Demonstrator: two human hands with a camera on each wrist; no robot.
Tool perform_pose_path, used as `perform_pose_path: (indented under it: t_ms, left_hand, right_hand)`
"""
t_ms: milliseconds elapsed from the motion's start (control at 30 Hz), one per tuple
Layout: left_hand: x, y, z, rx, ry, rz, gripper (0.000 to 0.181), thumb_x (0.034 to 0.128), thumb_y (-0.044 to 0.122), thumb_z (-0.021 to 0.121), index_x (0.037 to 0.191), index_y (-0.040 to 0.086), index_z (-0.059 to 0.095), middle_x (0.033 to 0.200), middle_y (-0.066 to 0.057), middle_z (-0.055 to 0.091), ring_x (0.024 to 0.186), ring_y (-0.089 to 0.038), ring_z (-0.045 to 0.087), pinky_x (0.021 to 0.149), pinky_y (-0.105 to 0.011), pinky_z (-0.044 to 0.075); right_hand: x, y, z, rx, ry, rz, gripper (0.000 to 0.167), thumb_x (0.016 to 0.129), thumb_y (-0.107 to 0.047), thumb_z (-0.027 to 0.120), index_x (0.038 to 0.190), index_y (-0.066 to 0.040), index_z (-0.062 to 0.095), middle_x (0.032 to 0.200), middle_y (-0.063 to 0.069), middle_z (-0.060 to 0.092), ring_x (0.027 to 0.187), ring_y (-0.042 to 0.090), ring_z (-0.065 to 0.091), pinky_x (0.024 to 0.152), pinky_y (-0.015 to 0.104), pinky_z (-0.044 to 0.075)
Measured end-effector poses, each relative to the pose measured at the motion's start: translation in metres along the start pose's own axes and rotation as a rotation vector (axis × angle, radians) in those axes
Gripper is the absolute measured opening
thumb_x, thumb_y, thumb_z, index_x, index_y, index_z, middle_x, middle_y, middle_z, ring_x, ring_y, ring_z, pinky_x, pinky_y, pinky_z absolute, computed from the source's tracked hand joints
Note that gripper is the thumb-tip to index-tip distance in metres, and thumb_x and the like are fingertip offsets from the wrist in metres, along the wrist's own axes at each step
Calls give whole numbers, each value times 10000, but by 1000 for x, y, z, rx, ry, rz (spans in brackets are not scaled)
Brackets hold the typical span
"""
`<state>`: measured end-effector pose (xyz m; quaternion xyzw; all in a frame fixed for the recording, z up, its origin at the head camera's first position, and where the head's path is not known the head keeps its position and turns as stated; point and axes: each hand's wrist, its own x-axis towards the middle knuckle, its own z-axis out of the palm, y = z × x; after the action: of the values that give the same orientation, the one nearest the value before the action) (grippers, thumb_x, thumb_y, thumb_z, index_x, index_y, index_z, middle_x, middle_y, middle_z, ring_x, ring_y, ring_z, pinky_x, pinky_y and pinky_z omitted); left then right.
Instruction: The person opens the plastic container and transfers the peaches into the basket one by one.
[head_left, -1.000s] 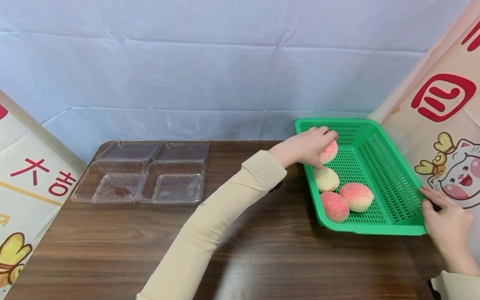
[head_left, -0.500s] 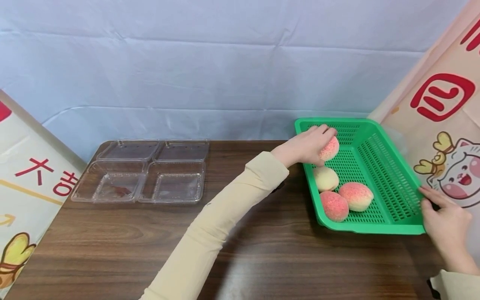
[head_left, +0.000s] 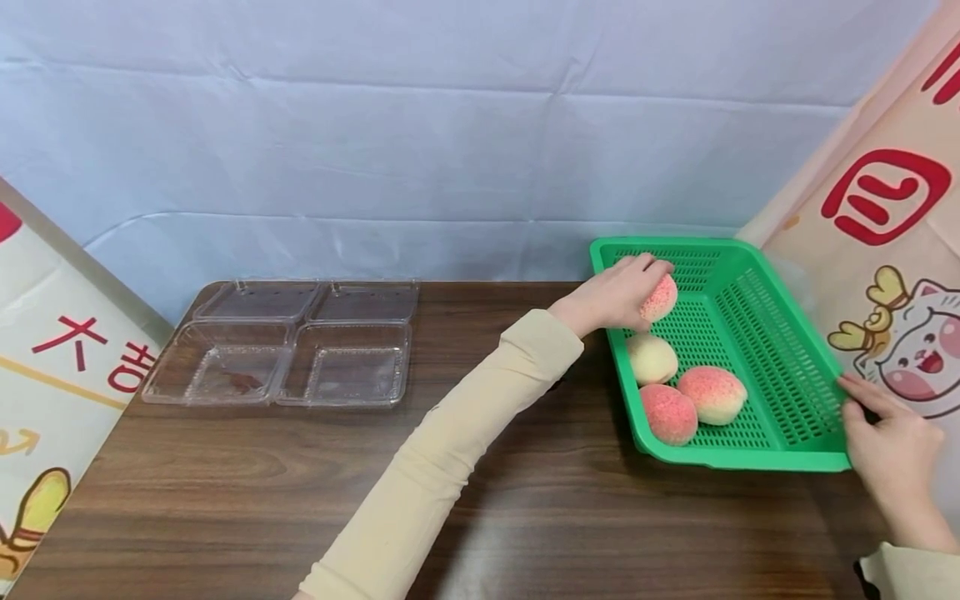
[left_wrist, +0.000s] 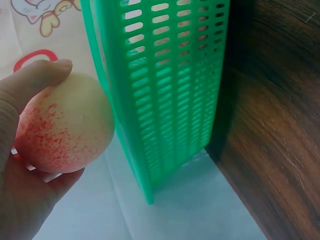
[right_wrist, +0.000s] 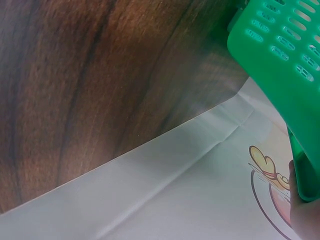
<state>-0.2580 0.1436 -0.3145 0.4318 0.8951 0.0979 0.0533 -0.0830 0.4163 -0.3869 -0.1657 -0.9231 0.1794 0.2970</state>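
Observation:
At the far left part of the green basket (head_left: 750, 460), my left hand (head_left: 618, 293) holds a peach (head_left: 660, 298) over the rim. The left wrist view shows this pale peach with red speckles (left_wrist: 70, 125) between thumb and fingers, beside the basket's slotted wall (left_wrist: 165, 95). Three more peaches lie in the basket: a pale one (head_left: 651, 359), a red one (head_left: 670, 414) and a pink-and-cream one (head_left: 712, 395). My right hand (head_left: 896, 442) grips the basket's near right rim; in the right wrist view only part of that hand (right_wrist: 306, 217) shows.
Two clear plastic clamshell boxes (head_left: 285, 367) stand with lids raised on the left of the wooden table (head_left: 247, 492). A pale cloth (head_left: 375, 150) hangs behind. Printed sheets (head_left: 885, 275) flank both sides.
Hardly anything differs. My left forearm has shifted slightly to the right, while the peach stays in the left hand and the right hand keeps its grip on the basket.

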Motion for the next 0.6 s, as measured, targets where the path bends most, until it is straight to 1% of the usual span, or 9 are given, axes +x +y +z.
perform_pose_path:
  t_ms: [167,233,267,367,400,467,500,600]
  left_hand:
    - [3,-2,2,-5,5,-8,797,797,354,667,1436,199,217,1407,33,289,1293,-130,268,1005,-206,283]
    - [4,-2,4,-6,14,-5,792,800,359,663,1436,200,219,1408,27,292,1294,-135,271,1013,-214,276]
    - [4,-2,4,-5,19,-3,788,802,362,659,1436,200,220,1407,24,293,1294,-137,272,1015,-217,275]
    - [6,-2,6,-5,24,-1,785,804,376,652,1436,206,218,1413,16,287,1299,-142,267,1017,-225,274]
    - [7,-2,7,-8,25,-3,788,802,377,654,1436,208,217,1414,15,285,1301,-142,263,1016,-227,277]
    - [8,-2,9,-11,23,-12,794,800,382,655,1437,212,214,1417,16,278,1305,-140,256,1010,-228,285]
    - [8,-1,10,-11,22,-16,794,799,383,656,1436,216,214,1413,17,282,1301,-140,261,1006,-229,289]
    - [10,0,13,-1,14,-22,791,800,388,653,1437,225,215,1403,19,292,1288,-139,279,998,-232,301]
  right_hand:
    - [0,1,0,1,-2,1,317,875,-80,449,1114,1,641,1240,96,535,1148,-118,332,949,180,259]
    - [0,1,0,5,-3,8,319,878,-87,447,1116,-2,641,1259,54,518,1147,-127,322,991,218,252]
    - [0,1,0,6,0,9,316,877,-88,449,1113,-5,644,1261,31,514,1144,-127,326,987,212,252]
    - [0,0,-1,4,-7,17,317,878,-84,447,1115,-2,641,1261,41,515,1161,-95,339,994,253,262]
    - [0,-1,-2,1,-14,19,320,879,-82,444,1120,2,637,1262,52,518,1174,-72,344,997,275,265]
    - [0,-2,-3,-6,-20,17,321,881,-76,441,1125,7,632,1246,101,531,1201,-3,372,1010,282,262]
    - [0,-2,-3,-11,-23,14,321,882,-72,440,1126,11,630,1232,126,540,1212,29,382,1016,278,260]
    - [0,-4,-3,-23,-31,12,321,886,-71,437,1132,15,624,1219,143,548,1231,107,400,1033,250,242]
